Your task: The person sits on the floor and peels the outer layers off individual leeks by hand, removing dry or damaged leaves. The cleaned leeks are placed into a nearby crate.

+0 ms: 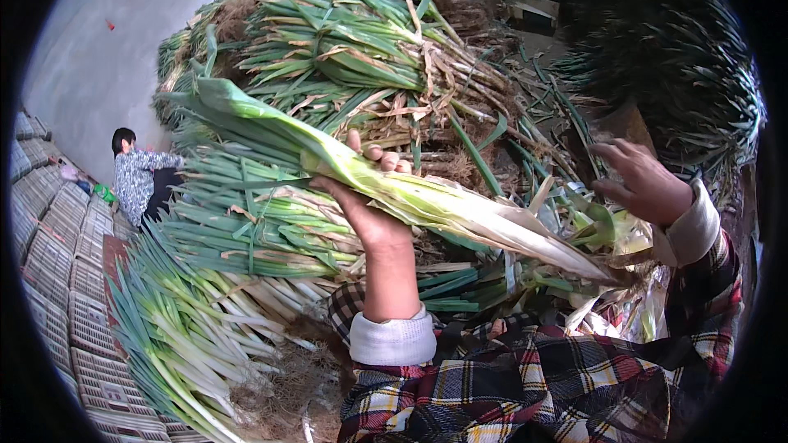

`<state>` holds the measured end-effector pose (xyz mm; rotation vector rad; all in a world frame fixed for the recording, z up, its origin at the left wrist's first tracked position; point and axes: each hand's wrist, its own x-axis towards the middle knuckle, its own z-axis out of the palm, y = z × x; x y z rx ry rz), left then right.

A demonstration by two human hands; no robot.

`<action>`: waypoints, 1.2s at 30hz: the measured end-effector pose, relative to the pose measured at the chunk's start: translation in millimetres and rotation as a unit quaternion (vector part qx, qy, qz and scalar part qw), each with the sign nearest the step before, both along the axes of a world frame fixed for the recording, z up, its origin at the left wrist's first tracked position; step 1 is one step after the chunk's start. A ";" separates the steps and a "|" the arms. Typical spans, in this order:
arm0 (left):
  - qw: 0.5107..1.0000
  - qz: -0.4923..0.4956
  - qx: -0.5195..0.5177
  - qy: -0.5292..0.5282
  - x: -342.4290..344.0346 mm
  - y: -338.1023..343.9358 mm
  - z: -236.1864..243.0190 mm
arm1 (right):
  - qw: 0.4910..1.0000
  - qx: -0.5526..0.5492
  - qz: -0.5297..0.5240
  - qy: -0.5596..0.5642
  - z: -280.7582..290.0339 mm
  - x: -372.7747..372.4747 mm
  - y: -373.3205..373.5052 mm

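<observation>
Plaid sleeves (pixel 525 385), red, black and yellow with white cuffs, fill the near lower edge. Left hand (pixel 369 213), centre: raised from its cuff, fingers curled up and over a single large leek (pixel 427 201), clamped round the pale green part of the stalk. Leek: lies slantwise, wide green leaf reaching up to the left, white shank running down to the right, its tip near the right sleeve. Right hand (pixel 644 184), right: fingers spread and loosely bent, holding nothing, hovering above loose husks and trimmings (pixel 607 234) just beside the leek's lower end; whether it touches them cannot be told. Cleaned leeks (pixel 189 336), near left: a heap with white shanks and brown roots turned toward the viewer. Bundled leeks (pixel 361 57), behind the hands: a tall stack with dry yellowed outer leaves and earthy roots. Dark green leek tops (pixel 673 41), far right: a further mass. Pale crates (pixel 61 279), left edge: stacked in rows. Person in a patterned top (pixel 135 176), far left: crouched beside the stack, against a grey wall (pixel 107 41).
</observation>
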<state>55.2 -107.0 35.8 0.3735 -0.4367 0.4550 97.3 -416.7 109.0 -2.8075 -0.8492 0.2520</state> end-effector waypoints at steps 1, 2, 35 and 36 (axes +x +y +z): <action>1.000 -0.002 -0.003 0.012 -0.1 -4.7 3.2 | 0.984 0.141 0.081 0.074 11.1 -8.2 13.8; 1.000 -0.015 -0.013 0.012 4.2 -7.2 4.7 | 0.970 0.182 0.156 0.044 10.8 -11.3 25.7; 0.748 0.327 0.329 0.474 -50.0 -18.2 -4.4 | 0.958 0.161 0.179 -0.155 -39.6 -32.7 38.3; 0.725 0.301 0.390 0.482 -51.2 -20.7 -5.4 | 0.975 0.150 0.133 -0.097 -37.2 -30.5 38.2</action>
